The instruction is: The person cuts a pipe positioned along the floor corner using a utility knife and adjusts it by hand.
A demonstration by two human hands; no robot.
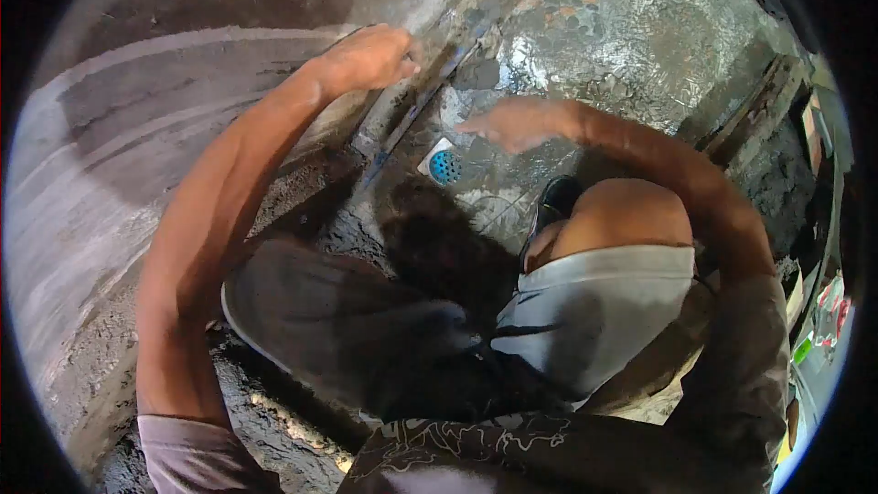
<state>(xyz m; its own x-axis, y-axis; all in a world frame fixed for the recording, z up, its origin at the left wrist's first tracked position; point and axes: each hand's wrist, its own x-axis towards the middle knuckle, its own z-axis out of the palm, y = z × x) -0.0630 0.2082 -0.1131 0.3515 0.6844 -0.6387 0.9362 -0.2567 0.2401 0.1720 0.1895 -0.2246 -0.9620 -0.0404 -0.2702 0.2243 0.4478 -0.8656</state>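
Note:
My left hand [373,57] is curled closed beside the wall's foot; whatever its fingers may hold is hidden. Slightly blurred, my right hand [519,123] is over the wet floor [631,37], with its index finger stretched to the left and nothing visible in it. Just below that fingertip, a blue round drain grate [445,166] sits in a pale square frame. A narrow strip with bluish marks [416,110] runs diagonally between my two hands along the floor's edge.
A curved grey wall [165,119] with a damp dark patch rises on the left. Rough dark mortar [274,402] lies by my legs. At right stands a low ledge [754,114], with rubble [777,183] beyond it. My bent knees are close to the drain.

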